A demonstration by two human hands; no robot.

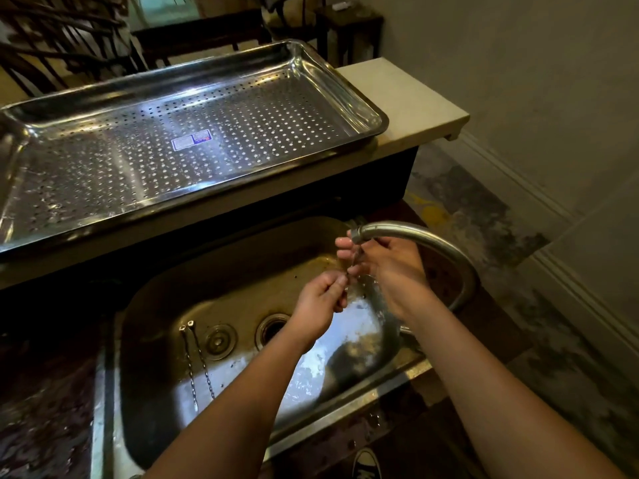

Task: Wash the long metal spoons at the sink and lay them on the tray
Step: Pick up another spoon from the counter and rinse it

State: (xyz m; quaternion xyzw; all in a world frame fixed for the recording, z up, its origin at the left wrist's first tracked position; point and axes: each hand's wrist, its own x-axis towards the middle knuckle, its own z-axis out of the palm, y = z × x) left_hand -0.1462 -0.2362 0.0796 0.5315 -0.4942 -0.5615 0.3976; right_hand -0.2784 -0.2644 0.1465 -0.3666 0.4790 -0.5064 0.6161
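My left hand (320,300) pinches the long metal spoon (356,259); my right hand (387,267) curls around it, the faucet (408,229) just above my fingers.

Blurred sliver of spoon (356,256), mostly hidden between left hand (320,300) and right hand (389,269); tray (259,108) cut off at left edge.

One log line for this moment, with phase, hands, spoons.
phase: rinsing | left hand: pinches spoon | right hand: holds spoon under faucet | sink: two more spoons

Home kitchen, worn steel sink (166,344) with curved tap (415,233), perforated draining tray (345,98), wooden chairs (69,36) behind
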